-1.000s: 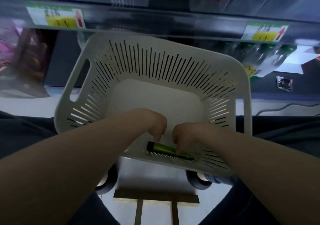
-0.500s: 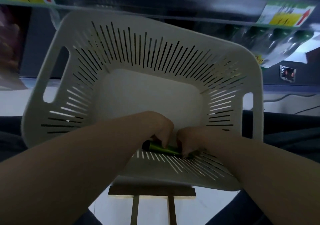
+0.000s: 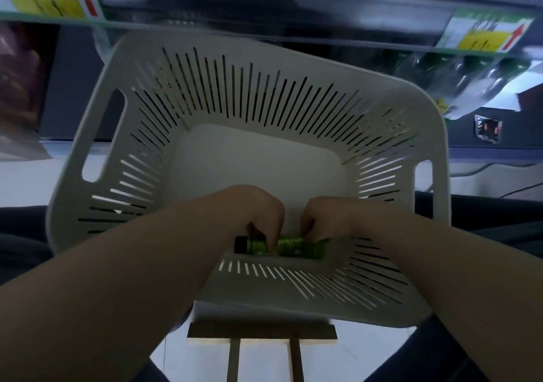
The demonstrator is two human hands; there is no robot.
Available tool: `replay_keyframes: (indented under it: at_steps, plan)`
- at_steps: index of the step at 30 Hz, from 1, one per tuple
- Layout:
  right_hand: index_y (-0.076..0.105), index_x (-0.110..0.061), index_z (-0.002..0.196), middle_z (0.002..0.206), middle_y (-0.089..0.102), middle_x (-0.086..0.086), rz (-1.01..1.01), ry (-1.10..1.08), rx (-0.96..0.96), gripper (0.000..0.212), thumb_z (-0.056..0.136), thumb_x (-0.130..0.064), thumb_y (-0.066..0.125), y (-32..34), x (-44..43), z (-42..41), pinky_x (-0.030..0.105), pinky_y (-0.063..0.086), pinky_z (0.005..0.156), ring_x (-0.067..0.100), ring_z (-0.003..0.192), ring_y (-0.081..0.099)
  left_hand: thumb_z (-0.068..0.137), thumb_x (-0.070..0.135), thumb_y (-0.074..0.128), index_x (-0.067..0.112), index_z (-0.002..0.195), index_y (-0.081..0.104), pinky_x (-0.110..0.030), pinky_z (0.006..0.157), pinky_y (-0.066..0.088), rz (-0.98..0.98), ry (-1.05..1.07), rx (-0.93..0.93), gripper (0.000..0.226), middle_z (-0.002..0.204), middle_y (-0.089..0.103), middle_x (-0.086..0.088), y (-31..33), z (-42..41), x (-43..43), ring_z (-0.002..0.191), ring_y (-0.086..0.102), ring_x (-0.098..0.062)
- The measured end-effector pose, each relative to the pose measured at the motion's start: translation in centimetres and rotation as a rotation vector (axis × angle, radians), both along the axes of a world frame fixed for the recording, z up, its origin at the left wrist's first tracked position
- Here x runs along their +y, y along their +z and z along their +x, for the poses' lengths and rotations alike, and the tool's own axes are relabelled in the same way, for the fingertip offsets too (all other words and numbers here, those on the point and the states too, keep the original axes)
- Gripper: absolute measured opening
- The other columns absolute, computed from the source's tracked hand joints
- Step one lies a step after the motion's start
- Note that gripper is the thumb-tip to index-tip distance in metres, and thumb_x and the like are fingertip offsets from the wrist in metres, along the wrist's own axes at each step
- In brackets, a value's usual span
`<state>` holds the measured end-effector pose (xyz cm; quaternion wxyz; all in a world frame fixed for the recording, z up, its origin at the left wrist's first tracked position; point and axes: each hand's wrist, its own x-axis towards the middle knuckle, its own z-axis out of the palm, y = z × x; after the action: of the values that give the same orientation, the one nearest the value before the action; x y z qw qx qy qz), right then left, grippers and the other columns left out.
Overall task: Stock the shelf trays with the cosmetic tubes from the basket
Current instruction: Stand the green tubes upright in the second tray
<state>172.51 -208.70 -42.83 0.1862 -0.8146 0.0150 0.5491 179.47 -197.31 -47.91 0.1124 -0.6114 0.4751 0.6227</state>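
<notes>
Green tube [image 3: 289, 248] hugs the near wall of the basket [image 3: 205, 47], so your left hand [image 3: 253, 211] and right hand [image 3: 326, 217] pinch it, fingers curled.

The scene is dimly lit, with a cool bluish cast. The shelf edge [image 3: 264, 8] and price labels [image 3: 50, 2] at the top are smeared by motion blur. Lines are bowed near the frame edges by wide-angle distortion. The forearms [image 3: 117, 278] are left in shadow.
</notes>
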Motion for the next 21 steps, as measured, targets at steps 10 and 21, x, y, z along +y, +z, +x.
replay_keyframes:
  at_steps: [10, 21]
  plan:
    - [0.062, -0.011, 0.12, 0.124, 0.06, 0.005, -0.14, -0.389, -0.466, 0.033, 0.089, -0.022, 0.061, 4.2, -1.7, 1.6, 0.025, 0.045, 0.093, 0.017, 0.111, 0.055, 0.084, 0.037, 0.065, 0.002, 0.099, 0.066, -0.021, 0.057, 0.041, -0.21, 0.496, -0.119, 0.038, 0.084, 0.059, -0.003, 5.8, 2.6, 1.7, 0.073, 0.054, -0.015]
    - [0.061, -0.007, 0.063, 0.058, 0.048, 0.01, 0.099, -1.188, -0.615, 0.032, 0.083, -0.032, 0.069, 8.9, -0.8, 0.9, 0.03, 0.041, 0.059, 0.021, 0.061, 0.049, 0.08, 0.038, 0.068, 0.013, 0.081, 0.067, -0.024, 0.052, 0.038, -0.542, 1.018, -0.43, 0.026, 0.08, 0.066, -0.007, 12.6, 1.2, 1.8, 0.063, 0.054, -0.011]
